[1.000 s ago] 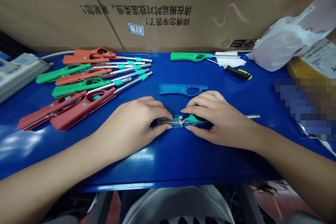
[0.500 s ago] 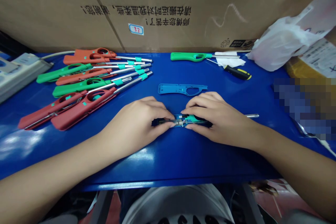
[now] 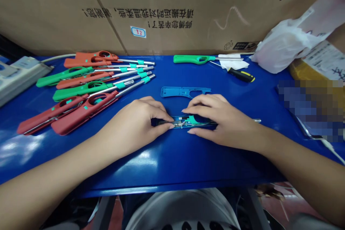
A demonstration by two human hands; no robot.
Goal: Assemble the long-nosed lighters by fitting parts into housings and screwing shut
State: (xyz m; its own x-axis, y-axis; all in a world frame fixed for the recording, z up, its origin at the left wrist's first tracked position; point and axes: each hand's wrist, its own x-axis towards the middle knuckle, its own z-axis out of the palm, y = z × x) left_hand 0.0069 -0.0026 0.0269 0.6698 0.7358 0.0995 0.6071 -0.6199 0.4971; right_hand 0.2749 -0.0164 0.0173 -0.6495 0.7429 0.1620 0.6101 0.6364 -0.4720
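In the head view I look down on a blue table with both my forearms reaching in from the near edge. My left hand is pinched on the left end of the open lighter, thumb and forefinger closed on it. My right hand grasps the lighter's right part, fingers curled over the top and thumb along the near side. The lighter lies flat on the table between the two hands, near the middle, with its teal inner parts showing. Its metal tube pokes out to the right past my right hand.

Just behind the hands, apart from them, lies a blue shell half, flat on the table. To the left rear sits a heap of red and green lighters, tubes pointing right. Farther left is a grey power strip at the table's edge. At the back lies a single green lighter, and just right of it a screwdriver with a black and yellow handle. A white plastic bag rests at the right rear. A large cardboard box stands along the table's far side.
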